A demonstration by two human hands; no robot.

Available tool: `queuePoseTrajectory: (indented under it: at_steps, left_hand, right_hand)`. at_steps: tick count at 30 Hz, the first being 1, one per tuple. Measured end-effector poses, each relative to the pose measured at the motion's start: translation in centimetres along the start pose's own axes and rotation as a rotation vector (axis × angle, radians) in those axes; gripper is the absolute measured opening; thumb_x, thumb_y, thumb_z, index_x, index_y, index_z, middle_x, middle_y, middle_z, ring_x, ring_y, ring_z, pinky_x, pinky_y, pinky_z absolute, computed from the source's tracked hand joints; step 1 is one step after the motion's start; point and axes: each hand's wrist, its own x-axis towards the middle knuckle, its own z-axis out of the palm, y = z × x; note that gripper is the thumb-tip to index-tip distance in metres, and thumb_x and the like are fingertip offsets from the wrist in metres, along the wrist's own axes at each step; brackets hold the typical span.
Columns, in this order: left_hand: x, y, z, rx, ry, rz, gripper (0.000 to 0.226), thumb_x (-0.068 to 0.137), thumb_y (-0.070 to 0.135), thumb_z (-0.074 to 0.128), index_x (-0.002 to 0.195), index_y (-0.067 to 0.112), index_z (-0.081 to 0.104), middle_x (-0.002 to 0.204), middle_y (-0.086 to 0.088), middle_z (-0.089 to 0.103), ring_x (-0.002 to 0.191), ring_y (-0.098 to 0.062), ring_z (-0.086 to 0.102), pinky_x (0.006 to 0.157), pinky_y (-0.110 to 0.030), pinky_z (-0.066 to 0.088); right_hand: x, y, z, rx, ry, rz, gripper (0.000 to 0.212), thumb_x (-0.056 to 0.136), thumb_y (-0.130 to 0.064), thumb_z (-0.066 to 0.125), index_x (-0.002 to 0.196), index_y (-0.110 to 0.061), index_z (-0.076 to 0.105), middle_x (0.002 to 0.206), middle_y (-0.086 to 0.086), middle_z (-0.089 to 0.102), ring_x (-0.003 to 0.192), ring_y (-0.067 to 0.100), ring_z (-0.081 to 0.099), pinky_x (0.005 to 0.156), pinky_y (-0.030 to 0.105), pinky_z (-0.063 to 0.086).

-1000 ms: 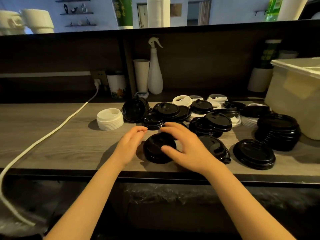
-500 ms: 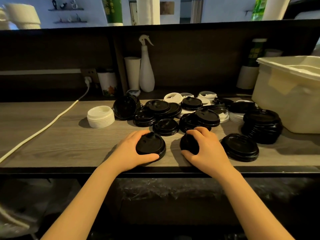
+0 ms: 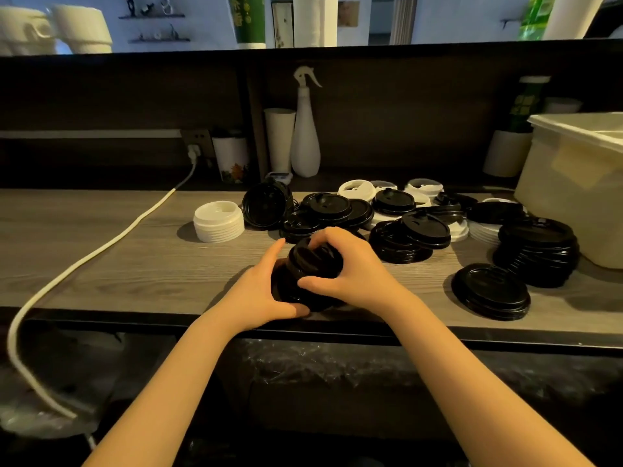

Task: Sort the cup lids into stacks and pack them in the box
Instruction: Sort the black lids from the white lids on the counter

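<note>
Two hands meet over a small stack of black lids (image 3: 293, 294) that rests near the front edge of a wooden desk (image 3: 135, 257). The left hand (image 3: 256, 291) holds the stack's left side, with its fingers curled round it. The right hand (image 3: 350, 264) grips a tilted top lid (image 3: 315, 261), fingers curled over its rim, and seems to be fitting it onto the stack.

The top lid sits crooked. Pressed down that way, it may jam or tip the stack. The desk's front edge lies just below the thumbs, so a slip toward the person could drop lids off the desk.

Left of the fingers is open wood, reaching to a white lid stack (image 3: 218, 221) and a white cord (image 3: 84, 261). Just beyond the fingers lies a loose pile of lids (image 3: 387, 214), easily knocked. To the right, a low black stack (image 3: 490, 291) and a taller black stack (image 3: 536, 251) stand between the fingers and the white box (image 3: 573, 197).
</note>
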Motion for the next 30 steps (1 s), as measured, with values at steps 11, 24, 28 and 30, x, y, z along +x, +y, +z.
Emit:
queuePoseTrajectory:
  at_steps: [11,24,28,30]
  left_hand:
    - [-0.2,-0.8,-0.3,0.033,0.012,0.007,0.096,0.068,0.035,0.08,0.145,0.031,0.022,0.133,0.018,0.041,0.126,-0.007,0.039,0.101,-0.024,0.035]
    - [1.9,0.6,-0.3,0.101,0.018,-0.08,0.08,0.056,0.056,0.076,0.126,0.038,0.04,0.129,0.007,0.049,0.119,-0.015,0.047,0.102,-0.042,0.042]
    - [2.3,2.0,1.0,0.188,0.03,-0.058,0.077,0.065,0.047,0.077,0.128,0.03,0.037,0.13,0.004,0.046,0.119,-0.016,0.043,0.102,-0.04,0.041]
    - [2.6,2.3,1.4,0.249,0.002,-0.047,0.084,0.063,0.053,0.076,0.131,0.027,0.035,0.131,0.003,0.043,0.121,-0.017,0.042,0.103,-0.041,0.04]
  right_hand:
    - [-0.2,1.4,0.1,0.206,-0.212,0.054,0.029,0.09,-0.011,0.057,0.117,-0.02,0.065,0.134,-0.013,0.048,0.125,0.004,0.042,0.101,0.025,0.039]
    - [-0.1,2.4,-0.3,0.197,-0.049,0.171,0.037,0.091,-0.019,0.058,0.127,-0.024,0.053,0.126,-0.008,0.055,0.118,0.003,0.047,0.095,0.013,0.035]
    - [-0.8,2.4,-1.1,0.194,0.044,0.183,0.031,0.093,-0.017,0.054,0.124,-0.021,0.057,0.116,-0.013,0.056,0.11,-0.002,0.049,0.086,0.004,0.037]
    - [-1.3,2.6,-1.7,0.178,0.146,0.179,0.029,0.092,-0.013,0.054,0.12,-0.017,0.06,0.111,-0.012,0.058,0.105,-0.001,0.053,0.085,0.003,0.04]
